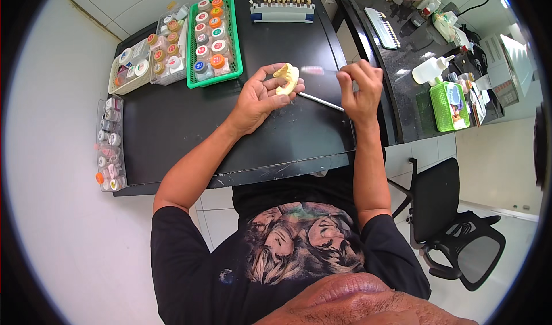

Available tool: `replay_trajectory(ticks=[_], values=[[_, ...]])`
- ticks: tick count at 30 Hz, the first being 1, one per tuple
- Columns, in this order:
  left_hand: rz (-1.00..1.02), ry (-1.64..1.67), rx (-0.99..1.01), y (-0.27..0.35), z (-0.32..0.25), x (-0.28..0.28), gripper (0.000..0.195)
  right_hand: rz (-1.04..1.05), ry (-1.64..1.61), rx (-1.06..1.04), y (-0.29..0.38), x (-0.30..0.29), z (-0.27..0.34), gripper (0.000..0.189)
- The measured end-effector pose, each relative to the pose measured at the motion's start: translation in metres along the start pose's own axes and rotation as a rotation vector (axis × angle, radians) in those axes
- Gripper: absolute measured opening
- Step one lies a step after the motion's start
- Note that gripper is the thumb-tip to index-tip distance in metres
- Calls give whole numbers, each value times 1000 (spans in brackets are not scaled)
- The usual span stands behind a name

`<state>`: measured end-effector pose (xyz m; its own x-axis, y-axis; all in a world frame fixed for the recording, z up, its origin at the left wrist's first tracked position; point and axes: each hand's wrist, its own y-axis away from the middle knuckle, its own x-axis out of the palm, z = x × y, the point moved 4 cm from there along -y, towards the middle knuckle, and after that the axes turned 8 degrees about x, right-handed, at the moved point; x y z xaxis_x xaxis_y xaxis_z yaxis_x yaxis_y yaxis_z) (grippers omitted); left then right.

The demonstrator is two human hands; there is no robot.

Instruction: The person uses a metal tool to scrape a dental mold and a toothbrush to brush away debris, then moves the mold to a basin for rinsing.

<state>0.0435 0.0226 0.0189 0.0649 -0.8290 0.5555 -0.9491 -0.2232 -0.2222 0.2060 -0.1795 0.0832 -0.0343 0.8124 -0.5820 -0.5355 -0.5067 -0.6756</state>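
Note:
My left hand cradles a pale yellow dental cast, with the thumb below it and the fingers behind. The cast is curved, and a pinkish patch shows at its inner side. In my right hand is a toothbrush; its bristled head points left towards the cast, with a gap between them. The fist hides most of the brush handle. A thin silver rod lies on the black table below the brush, one end by my left fingertips and the other by my right hand.
A green basket of capped jars, a clear bin, a cream basket and a clear tray line the left. A tooth shade guide stands at the back. Rightward are a side counter, squeeze bottle and office chair.

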Motion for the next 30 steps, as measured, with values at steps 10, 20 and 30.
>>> replay_trajectory(ticks=[10, 20, 30], values=[[149, 213, -61, 6, 3, 1, 92, 41, -83, 34, 6, 18, 14, 16], [136, 234, -35, 1, -3, -1, 97, 52, -181, 57, 10, 21, 17, 20], [70, 155, -21, 1, -1, -8, 90, 43, -178, 191, 10, 24, 5, 27]])
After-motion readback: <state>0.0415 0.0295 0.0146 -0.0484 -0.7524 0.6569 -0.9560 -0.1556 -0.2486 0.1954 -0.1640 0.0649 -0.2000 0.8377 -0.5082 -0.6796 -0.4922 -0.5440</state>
